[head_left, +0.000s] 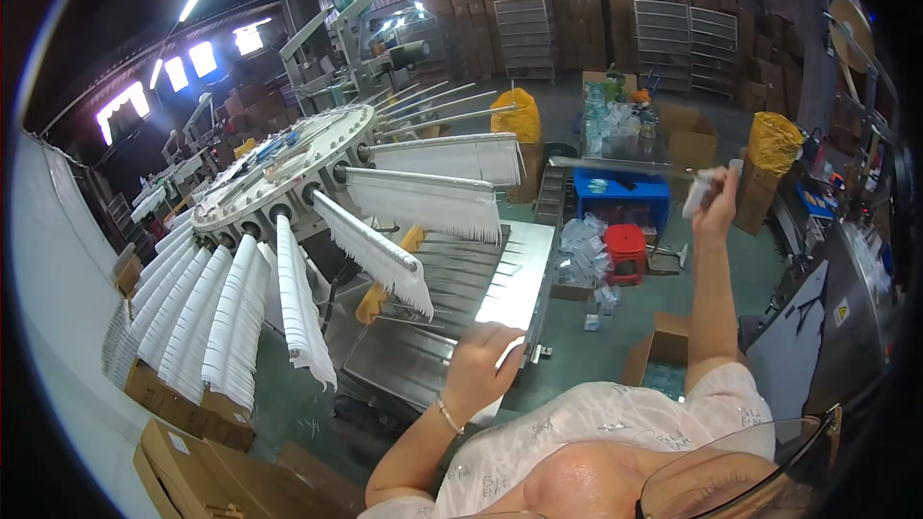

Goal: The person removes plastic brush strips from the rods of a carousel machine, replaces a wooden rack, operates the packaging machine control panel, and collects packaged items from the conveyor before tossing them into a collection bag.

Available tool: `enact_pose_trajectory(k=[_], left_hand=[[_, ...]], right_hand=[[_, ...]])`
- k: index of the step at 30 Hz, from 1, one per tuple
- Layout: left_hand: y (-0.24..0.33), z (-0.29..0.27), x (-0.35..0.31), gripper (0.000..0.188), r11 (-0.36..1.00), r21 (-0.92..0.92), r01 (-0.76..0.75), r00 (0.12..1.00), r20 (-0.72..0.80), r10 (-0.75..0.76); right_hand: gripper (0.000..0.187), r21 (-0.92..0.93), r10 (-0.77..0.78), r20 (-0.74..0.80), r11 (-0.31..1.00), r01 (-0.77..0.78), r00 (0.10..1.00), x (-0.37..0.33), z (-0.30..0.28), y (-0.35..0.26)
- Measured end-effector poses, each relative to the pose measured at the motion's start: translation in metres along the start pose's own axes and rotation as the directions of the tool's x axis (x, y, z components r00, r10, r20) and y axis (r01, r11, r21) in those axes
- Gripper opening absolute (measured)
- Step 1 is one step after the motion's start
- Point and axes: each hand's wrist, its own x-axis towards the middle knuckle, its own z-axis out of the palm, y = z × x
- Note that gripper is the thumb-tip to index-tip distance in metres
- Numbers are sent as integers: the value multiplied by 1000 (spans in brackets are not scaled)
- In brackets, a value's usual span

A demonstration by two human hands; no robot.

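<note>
My right hand (714, 207) is raised at the right, its fingers closed round the white end of a long, thin grey metal bar (620, 167). The bar points left, nearly level. Low in the middle, my left hand (479, 370) is closed at the near edge of a shiny metal table (514, 284). A bright white patch shows by its fingers; whether it is a held piece or table glare is unclear. Left of the table stands a large round machine wheel (303, 156). White fringed strips (380, 250) hang on rods around its rim, while several upper rods are bare.
Beyond the table are a red stool (625, 252), a blue bin (622, 200) and a heap of clear plastic packs (580, 252). An open cardboard box (656, 351) stands near my right arm. Flattened cartons (207, 471) lie lower left. A metal machine panel (817, 332) borders the right side.
</note>
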Motion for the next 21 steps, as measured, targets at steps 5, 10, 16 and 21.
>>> enact_pose_trajectory(k=[5, 10, 16, 21], left_hand=[[6, 48, 58, 36, 942, 224, -250, 962, -52, 268], [-39, 95, 75, 53, 901, -139, 410, 847, 424, -320], [-102, 123, 102, 52, 222, -813, 538, 760, 354, -545], [-136, 155, 143, 57, 166, -944, 286, 673, 75, -736]], right_hand=[[36, -128, 223, 69, 969, -213, 972, -69, -51, 45], [38, -275, 526, 134, 834, -478, 840, -84, -53, 92], [35, -597, 503, 547, 795, -110, 669, -51, -56, 110], [41, -331, 302, 943, 830, 449, 137, -51, -49, 139]])
